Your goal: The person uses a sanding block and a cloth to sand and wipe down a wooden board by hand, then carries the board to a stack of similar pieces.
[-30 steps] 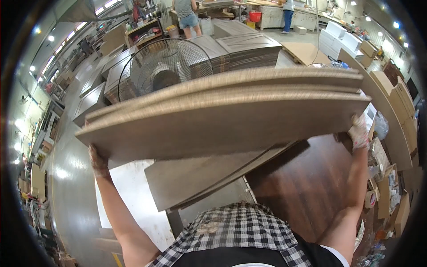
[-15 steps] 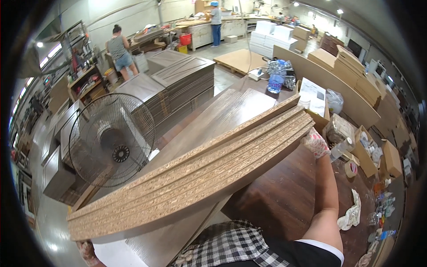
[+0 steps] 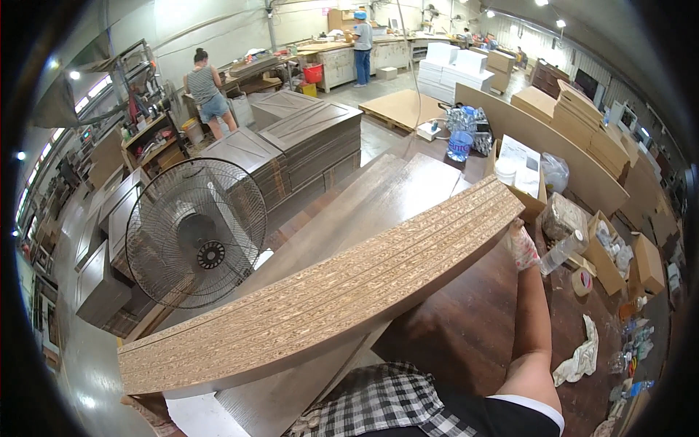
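A tight stack of particleboard panels [image 3: 328, 291] is held on edge across the view, its raw chip edges facing up and its dark face toward me. At the stack's right end, my right hand [image 3: 523, 247], in a thin patterned glove, grips the corner with its fingertips partly hidden. My left hand [image 3: 151, 416] is at the low left end, mostly hidden by the boards, and appears to hold that end. Below and behind the stack lie dark wood-grain panels [image 3: 364, 200], with a white sheet [image 3: 207, 416] near my left hand.
A round wire-cage fan [image 3: 196, 233] stands close on the left. The dark tabletop [image 3: 451, 313] bears a rag [image 3: 579, 353], a tape roll [image 3: 582, 282] and a clear bottle [image 3: 561, 251] on the right. Stacked panels [image 3: 313, 138] stand beyond. Two people work farther back.
The boards have come together flush; the rear one that stuck out above the others now lines up with them. My right hand has slid slightly down around the right end.
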The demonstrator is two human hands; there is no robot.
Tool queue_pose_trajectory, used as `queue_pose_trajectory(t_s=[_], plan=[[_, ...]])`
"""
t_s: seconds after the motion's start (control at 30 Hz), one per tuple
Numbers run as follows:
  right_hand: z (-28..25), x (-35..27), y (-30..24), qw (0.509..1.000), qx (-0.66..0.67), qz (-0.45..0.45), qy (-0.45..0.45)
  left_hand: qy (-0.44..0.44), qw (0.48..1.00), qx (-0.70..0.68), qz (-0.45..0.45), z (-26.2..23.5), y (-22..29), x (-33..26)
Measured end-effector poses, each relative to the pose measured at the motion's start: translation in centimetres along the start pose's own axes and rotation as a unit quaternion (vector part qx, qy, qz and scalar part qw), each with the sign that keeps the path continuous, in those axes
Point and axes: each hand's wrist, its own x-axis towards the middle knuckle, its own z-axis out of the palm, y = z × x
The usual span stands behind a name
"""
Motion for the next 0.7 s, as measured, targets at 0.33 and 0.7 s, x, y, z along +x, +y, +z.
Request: queue_pose_trajectory(t_s=[0.33,0.7], plan=[[-0.8,1.3,5.6,0.985,-0.16,-0.071,0.002,-0.057,0.983,-0.165,0.054,0.5,-1.7,1.0],[0.5,-1.4,7.2,0.981,-0.195,-0.006,0.002,0.188,0.969,-0.159,0.033,4.5,-2.4,1.4]])
